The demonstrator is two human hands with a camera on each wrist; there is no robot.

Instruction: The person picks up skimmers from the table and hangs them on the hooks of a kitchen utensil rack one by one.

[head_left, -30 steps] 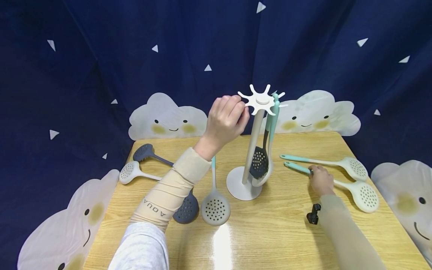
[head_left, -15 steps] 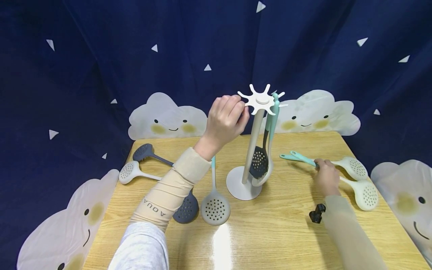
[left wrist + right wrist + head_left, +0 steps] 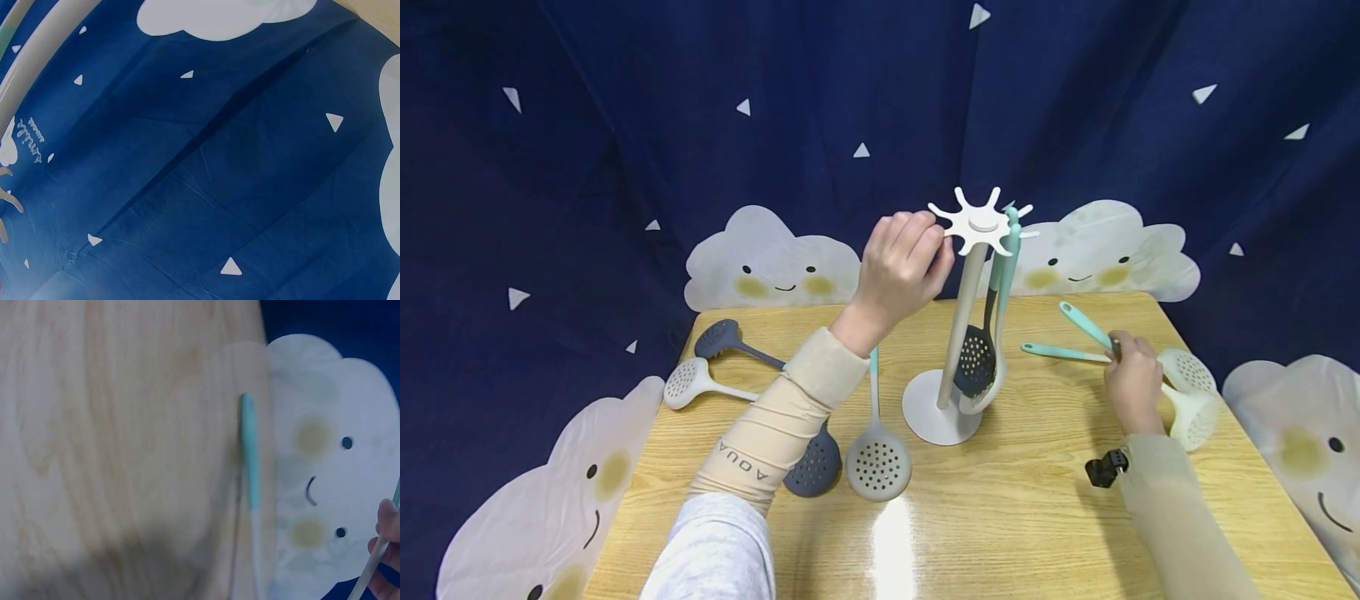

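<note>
Mint and white skimmer [image 3: 1193,417], tilted over the desk [image 3: 1015,517]
Right hand [image 3: 1135,385] grips its handle, near 1 other skimmer [image 3: 1057,351] lying down; left hand [image 3: 901,262] curls its fingers on 1 prong of the white rack [image 3: 981,225].

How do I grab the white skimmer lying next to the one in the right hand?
Probably pinch the white skimmer by its mint handle from above, coming from the utensil stand side: that slim handle sticks out uncovered that way, while the right hand hides part of the shaft.
</note>
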